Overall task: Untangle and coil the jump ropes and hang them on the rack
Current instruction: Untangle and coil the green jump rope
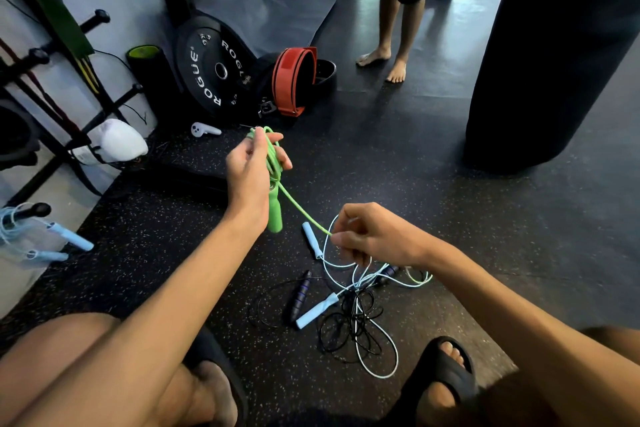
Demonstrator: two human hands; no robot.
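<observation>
My left hand (250, 168) grips a green jump rope (275, 210) with loops of cord wound around its fingers; the green handle hangs below the palm. A taut green strand runs down-right into my right hand (372, 236), which pinches it. On the floor below lies a tangle: a light blue rope (377, 343) with two blue handles (311, 239), and a black rope (349, 326) with dark handles (300, 295). On the rack (34, 55) at left, a coiled light blue rope (65, 236) hangs from a peg.
A black weight plate (207, 73), a red belt (294, 80) and a white controller (204, 129) lie ahead on the floor. A punching bag (561, 55) hangs at right. Another person's bare legs (394, 42) stand beyond. My sandalled feet (446, 374) flank the tangle.
</observation>
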